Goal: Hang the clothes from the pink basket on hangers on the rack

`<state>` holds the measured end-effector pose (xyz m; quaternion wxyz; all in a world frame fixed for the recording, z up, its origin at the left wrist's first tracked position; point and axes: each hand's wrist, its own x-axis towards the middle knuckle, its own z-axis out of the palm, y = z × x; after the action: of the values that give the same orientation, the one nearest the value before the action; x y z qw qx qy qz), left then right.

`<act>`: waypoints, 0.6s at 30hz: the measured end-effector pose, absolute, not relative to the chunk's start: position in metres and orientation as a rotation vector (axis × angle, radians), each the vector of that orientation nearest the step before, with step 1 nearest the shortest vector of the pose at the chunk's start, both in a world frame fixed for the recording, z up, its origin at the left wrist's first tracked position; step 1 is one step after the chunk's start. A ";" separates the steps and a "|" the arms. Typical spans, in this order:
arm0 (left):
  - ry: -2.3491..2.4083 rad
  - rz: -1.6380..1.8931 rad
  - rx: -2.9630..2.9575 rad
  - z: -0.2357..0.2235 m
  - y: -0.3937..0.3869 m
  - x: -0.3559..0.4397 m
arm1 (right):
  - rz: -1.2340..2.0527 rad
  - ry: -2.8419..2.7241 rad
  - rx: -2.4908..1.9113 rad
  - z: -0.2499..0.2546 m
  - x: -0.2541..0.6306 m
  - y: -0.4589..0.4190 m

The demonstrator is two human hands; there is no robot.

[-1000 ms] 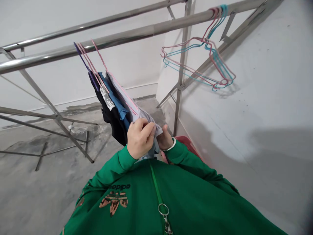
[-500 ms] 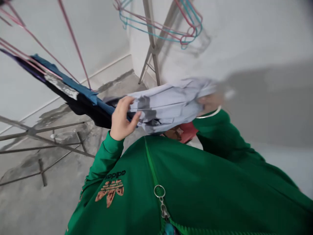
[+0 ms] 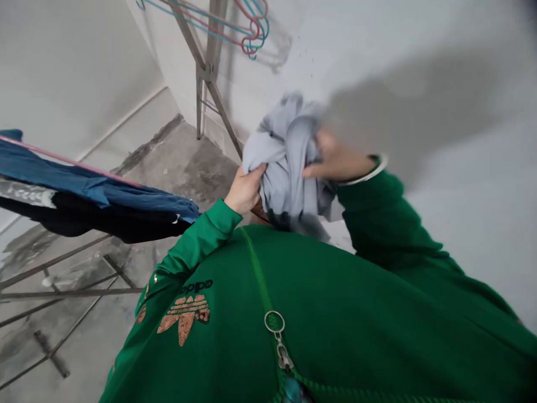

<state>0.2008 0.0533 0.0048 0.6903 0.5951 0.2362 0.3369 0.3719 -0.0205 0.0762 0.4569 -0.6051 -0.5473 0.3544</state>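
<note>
Fingers of the left hand [image 3: 244,189] are closed on the near edge of a grey cloth [image 3: 285,162], the thumb pressing on the front while the other fingers are tucked behind. The right hand [image 3: 342,157] is at the cloth's other side with its thumb laid against the folds; its fingertips are blurred, so whether they grip or only press cannot be told.

The cloth is bunched between the two hands, in front of the wearer's green jacket [image 3: 335,302]. Held from both sides, it probably stays up because each hand carries part of a limp bundle that would sag from one alone; its lower folds hang loose. A white bangle [image 3: 364,178] circles the right wrist, clear of the folds.

To the left, a blue cloth [image 3: 84,182] and a black cloth [image 3: 113,218] hang close together, a pink hanger bar [image 3: 75,161] running along the blue one, which likely keeps it spread. Beyond the hands, pink and blue hangers [image 3: 251,47] are grouped beside a metal frame [image 3: 205,73], well apart from the clothes.
</note>
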 end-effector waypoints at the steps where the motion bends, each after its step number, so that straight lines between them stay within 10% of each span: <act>1: 0.501 0.723 1.264 0.008 0.056 0.204 | 0.864 -1.392 -1.479 0.060 0.363 -0.025; 7: 0.465 0.526 1.188 0.013 0.066 0.191 | 0.991 -1.322 -1.551 -0.003 0.368 -0.051; 18: 0.822 0.263 1.275 -0.015 0.035 0.059 | 0.930 -1.352 -1.885 0.034 0.439 -0.038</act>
<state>0.0590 0.0353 -0.0150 0.7179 0.5764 0.3717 0.1191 0.4391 -0.0381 0.0343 0.3155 -0.7157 -0.5132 0.3532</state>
